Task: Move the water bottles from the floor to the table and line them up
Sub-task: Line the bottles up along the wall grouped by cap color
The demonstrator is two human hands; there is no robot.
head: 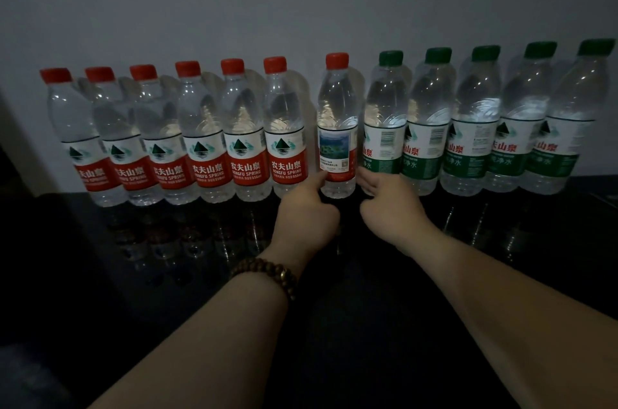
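Observation:
Water bottles stand upright in a row along the wall on a dark glossy table (368, 274). Several on the left have red caps and red labels (207, 134); several on the right have green caps and green labels (475, 127). One red-capped bottle (337, 127) stands between the groups, with small gaps on both sides and its picture panel turned toward me. My left hand (306, 218) touches its lower left with an extended finger, the other fingers curled. My right hand (388, 208) reaches at its lower right, fingers by the first green bottle's base; neither hand wraps a bottle.
A plain grey wall (301, 0) rises right behind the row. A pale vertical surface (20, 141) borders the table on the left. A beaded bracelet (267, 271) is on my left wrist. The tabletop reflects the bottles.

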